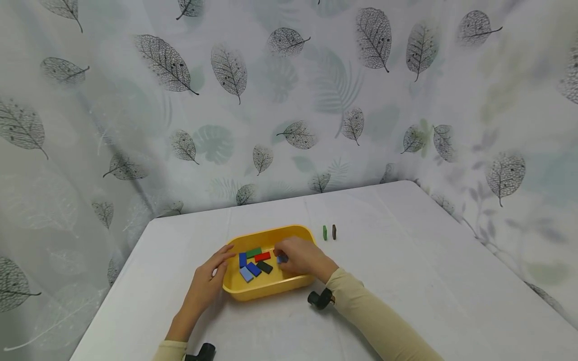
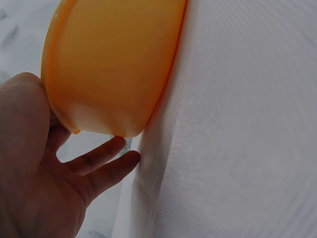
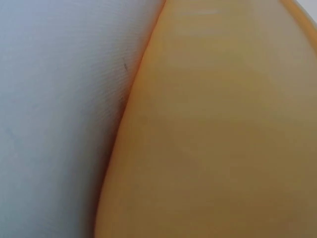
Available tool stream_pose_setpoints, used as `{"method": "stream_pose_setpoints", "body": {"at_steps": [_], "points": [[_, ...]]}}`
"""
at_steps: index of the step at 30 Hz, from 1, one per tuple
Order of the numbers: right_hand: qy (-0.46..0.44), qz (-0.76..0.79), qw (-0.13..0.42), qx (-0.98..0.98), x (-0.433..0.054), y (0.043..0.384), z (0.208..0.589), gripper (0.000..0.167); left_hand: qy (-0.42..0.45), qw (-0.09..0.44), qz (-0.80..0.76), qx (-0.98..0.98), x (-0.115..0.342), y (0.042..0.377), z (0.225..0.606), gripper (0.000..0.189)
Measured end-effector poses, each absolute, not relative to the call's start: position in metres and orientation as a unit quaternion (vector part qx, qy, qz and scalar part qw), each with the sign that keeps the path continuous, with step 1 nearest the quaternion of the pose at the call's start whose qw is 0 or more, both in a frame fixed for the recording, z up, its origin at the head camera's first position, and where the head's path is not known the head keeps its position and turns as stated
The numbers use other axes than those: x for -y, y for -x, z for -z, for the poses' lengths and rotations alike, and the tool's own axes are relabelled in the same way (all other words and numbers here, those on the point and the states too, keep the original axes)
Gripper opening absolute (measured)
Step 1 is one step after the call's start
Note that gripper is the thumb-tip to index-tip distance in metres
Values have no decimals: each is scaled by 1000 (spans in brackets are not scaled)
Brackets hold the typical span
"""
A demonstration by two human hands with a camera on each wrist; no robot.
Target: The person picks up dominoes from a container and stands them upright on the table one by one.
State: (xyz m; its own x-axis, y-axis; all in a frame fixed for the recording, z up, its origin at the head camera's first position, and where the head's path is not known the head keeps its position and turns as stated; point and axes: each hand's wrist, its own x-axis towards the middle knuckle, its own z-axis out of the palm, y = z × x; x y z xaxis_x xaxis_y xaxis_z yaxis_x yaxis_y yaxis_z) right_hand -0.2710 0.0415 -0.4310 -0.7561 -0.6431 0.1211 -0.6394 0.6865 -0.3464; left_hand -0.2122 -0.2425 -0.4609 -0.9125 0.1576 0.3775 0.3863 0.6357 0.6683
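The left hand (image 1: 205, 281) has its fingers loosely spread against the left end of the yellow tray (image 1: 266, 291). Left of the right-hand grip, loose blocks (image 1: 262, 256) lie flat on the tray floor. The right hand (image 1: 301, 255), inside the tray, is curled round a bluish block (image 1: 280, 259), likely light, stiff, slightly slick and sturdy, best pinched by its long edges. Beyond that grip, to its right, a green block (image 1: 324, 232) and a dark block (image 1: 334, 231) stand upright; no brand, label or writing is readable
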Motion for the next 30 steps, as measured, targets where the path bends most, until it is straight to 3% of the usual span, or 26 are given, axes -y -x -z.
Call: {"method": "stream_pose_setpoints", "body": {"at_steps": [30], "points": [[341,324,8,-882,-56,259,393,15,150,142,398,894,243,211,461,32]]}}
